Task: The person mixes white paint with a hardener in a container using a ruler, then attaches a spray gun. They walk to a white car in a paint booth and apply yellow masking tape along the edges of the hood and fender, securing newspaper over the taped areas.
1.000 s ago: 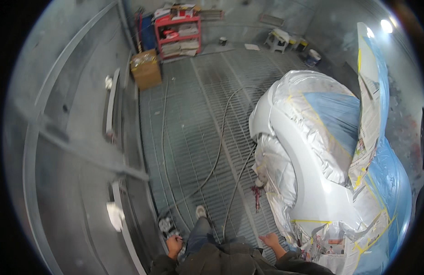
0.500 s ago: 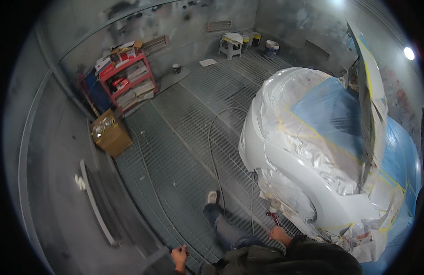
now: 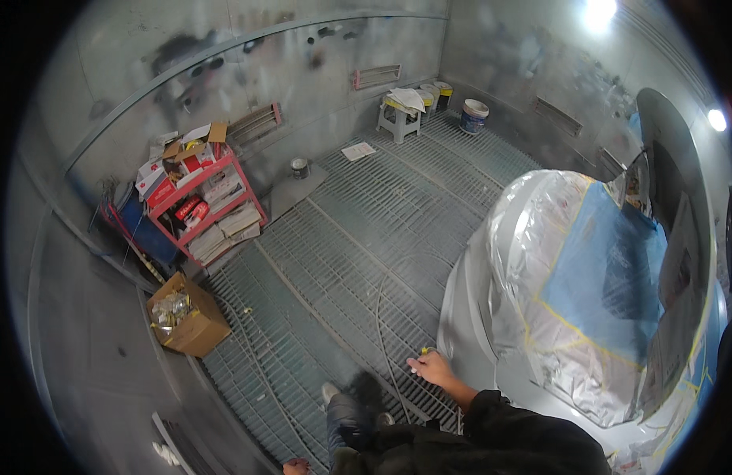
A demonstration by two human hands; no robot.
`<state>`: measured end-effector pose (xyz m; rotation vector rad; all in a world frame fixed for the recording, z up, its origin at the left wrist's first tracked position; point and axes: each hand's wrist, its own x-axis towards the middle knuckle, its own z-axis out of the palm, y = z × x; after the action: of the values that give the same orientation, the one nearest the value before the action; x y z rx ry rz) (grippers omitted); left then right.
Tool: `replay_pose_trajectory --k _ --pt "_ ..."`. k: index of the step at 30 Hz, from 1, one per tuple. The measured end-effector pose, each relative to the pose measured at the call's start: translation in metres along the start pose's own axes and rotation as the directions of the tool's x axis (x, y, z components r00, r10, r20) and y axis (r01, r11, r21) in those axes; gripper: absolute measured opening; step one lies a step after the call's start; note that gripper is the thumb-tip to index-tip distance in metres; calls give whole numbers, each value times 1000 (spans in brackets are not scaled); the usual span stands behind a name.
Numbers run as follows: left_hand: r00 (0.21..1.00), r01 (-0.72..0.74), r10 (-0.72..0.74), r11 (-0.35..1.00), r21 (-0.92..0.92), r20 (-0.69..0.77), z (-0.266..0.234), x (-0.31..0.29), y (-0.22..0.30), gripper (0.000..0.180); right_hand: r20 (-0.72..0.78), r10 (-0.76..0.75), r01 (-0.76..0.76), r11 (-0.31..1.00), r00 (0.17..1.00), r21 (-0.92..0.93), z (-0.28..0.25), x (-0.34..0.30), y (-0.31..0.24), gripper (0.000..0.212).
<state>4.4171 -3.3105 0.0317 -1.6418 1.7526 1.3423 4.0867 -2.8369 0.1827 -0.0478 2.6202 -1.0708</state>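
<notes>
My right hand [image 3: 434, 369] reaches out in front of me beside the car body, its fingers curled. A small yellow piece [image 3: 427, 350] shows just past the fingers; I cannot make out what they hold. The car's pale grey body panel [image 3: 469, 309] is to the right of this hand. Silvery plastic film [image 3: 518, 237] and blue masking sheet [image 3: 599, 269], edged with yellow tape, cover much of the car. My left hand [image 3: 296, 466] shows only in part at the lower edge, over the floor, its fingers mostly hidden.
A hose [image 3: 379, 324] curves over the grated floor [image 3: 326, 253]. Along the left stand a cardboard box [image 3: 199, 324] and a red shelf cart [image 3: 215, 178]. A stool [image 3: 397, 123] and a bucket [image 3: 473, 117] stand at the back. A tall panel [image 3: 682, 206] rises from the car.
My right hand has moved up and left, and the red-handled spray gun near it is no longer visible. My left hand has dropped toward the lower edge. The view has shifted.
</notes>
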Motion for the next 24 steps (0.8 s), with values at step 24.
replay_pose_trajectory --k 24 --pt "650 -759 637 571 313 414 181 213 987 26 105 272 -243 943 956 -229 -32 545 43 58"
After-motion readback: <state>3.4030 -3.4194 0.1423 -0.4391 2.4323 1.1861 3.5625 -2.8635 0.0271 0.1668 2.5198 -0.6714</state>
